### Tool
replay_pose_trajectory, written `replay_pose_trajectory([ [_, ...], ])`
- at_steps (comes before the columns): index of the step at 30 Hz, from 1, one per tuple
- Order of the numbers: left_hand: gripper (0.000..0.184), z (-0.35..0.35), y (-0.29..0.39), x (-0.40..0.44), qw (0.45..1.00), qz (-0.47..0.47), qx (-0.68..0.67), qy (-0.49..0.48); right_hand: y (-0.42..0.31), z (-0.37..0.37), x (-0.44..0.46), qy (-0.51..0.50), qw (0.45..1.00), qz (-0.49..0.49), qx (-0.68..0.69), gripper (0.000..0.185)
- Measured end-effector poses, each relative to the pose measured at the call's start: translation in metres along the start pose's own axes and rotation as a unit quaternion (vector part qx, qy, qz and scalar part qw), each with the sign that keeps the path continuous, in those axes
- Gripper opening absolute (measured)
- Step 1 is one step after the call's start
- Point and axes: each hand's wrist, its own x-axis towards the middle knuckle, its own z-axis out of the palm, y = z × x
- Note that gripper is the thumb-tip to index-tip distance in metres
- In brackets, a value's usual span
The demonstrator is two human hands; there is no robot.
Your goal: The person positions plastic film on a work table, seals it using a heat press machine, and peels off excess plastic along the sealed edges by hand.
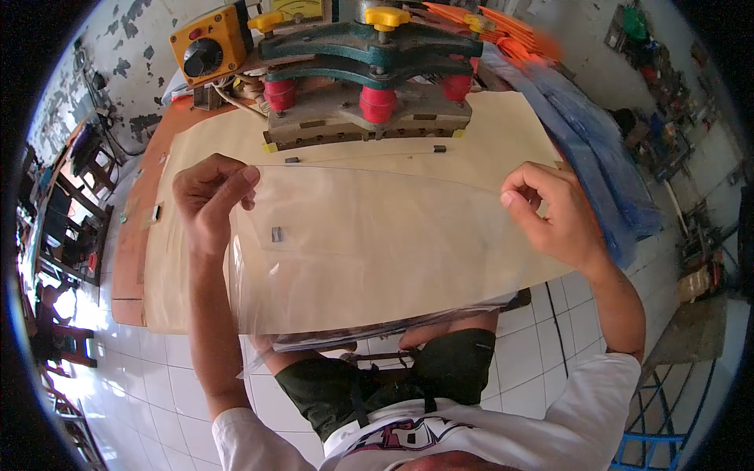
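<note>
A wide sheet of clear plastic [385, 235] spreads between my two hands, over the cream board. Its upper left corner is pinched between the thumb and fingers of my left hand [210, 196]. My right hand [552, 210] has thumb and forefinger closed at the sheet's upper right corner. The far edge runs slightly curved from hand to hand, just in front of a press machine [369, 118] with a dark green frame and red insulators. The near part of the sheet hangs over the board's front edge, above my lap.
Small dark blocks [440, 148] lie on the cream board [181, 290] by the press. A yellow control box [208, 45] with a black knob stands at back left. Blue plastic sheeting [589, 149] drapes along the right side, with orange sheets [503, 31] behind.
</note>
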Motion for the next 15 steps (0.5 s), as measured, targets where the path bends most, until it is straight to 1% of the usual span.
replay_pose_trajectory([
  [11, 0.009, -0.008, -0.003, 0.003, 1.0, -0.004, 0.004, 0.02, 0.025, -0.009, -0.003, 0.01, 0.999, 0.033, -0.015, 0.01],
  [15, 0.009, -0.007, -0.002, 0.003, 1.0, -0.007, 0.004, 0.023, 0.031, -0.012, -0.002, 0.003, 0.999, 0.027, -0.035, 0.012],
])
